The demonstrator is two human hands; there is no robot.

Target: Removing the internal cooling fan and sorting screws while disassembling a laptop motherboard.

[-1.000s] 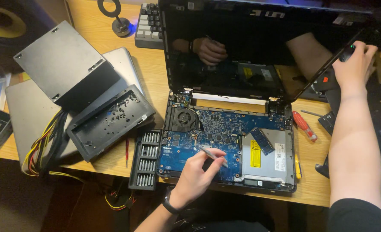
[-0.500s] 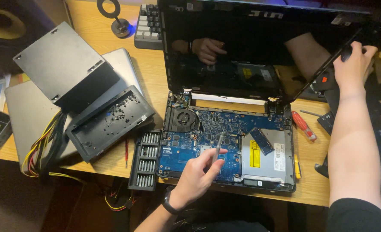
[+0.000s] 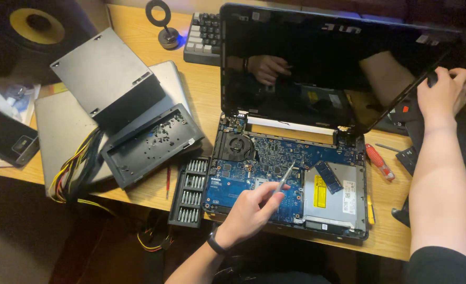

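Observation:
An opened laptop [image 3: 343, 231] lies on the wooden desk with its blue motherboard [image 3: 275, 158], fan [image 3: 236, 146] and silver optical drive [image 3: 338, 197] exposed. My left hand [image 3: 246, 213] hovers over the board's near edge, pinching a thin metal tool [image 3: 285, 176] whose tip points up and to the right. My right hand [image 3: 443, 94] grips the right edge of the dark raised screen [image 3: 322, 63]. A loose memory stick [image 3: 328, 176] rests on the drive.
A black screwdriver-bit case [image 3: 190, 192] lies just left of the laptop. Further left sit a grey power supply box [image 3: 107, 79] with coloured cables, a black tray [image 3: 151, 144] and a closed silver laptop [image 3: 59, 137]. A red screwdriver [image 3: 380, 163] lies on the right, a keyboard [image 3: 204, 37] behind.
My left hand has lifted a little and tilted the metal tool up from the board, tip now pointing up-right. My right hand stays on the screen edge.

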